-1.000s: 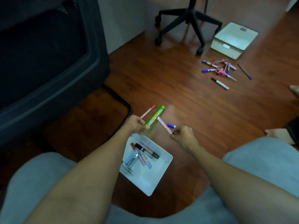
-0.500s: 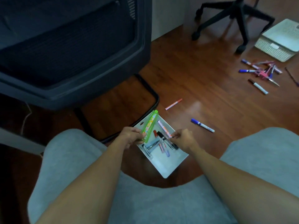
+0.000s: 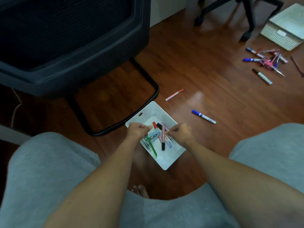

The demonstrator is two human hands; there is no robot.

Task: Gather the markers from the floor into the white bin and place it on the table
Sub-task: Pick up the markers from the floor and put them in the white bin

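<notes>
The white bin [image 3: 171, 162] sits on the wooden floor between my knees, with several markers in it. A green marker [image 3: 152, 149] lies along its left side, just below my left hand [image 3: 137, 131], whose fingers are loosely curled with nothing in them. My right hand [image 3: 180, 134] hovers over the bin's right side, fingertips right beside a pink striped marker [image 3: 162, 137] with a black cap; whether it still grips it is unclear. On the floor beyond the bin lie an orange marker [image 3: 174, 94] and a blue marker [image 3: 203, 116]. A pile of markers [image 3: 266, 59] lies at the far right.
A dark chair with a black tube frame [image 3: 153, 96] stands at the left, touching the bin's far corner. An office chair base [image 3: 246, 17] and a white woven basket [image 3: 284, 30] are at the back right. My bare foot [image 3: 140, 190] rests on the floor below the bin.
Both hands came back from the floor to over the bin. The green marker left my left hand and now lies in the bin; the pink marker has come down among the others.
</notes>
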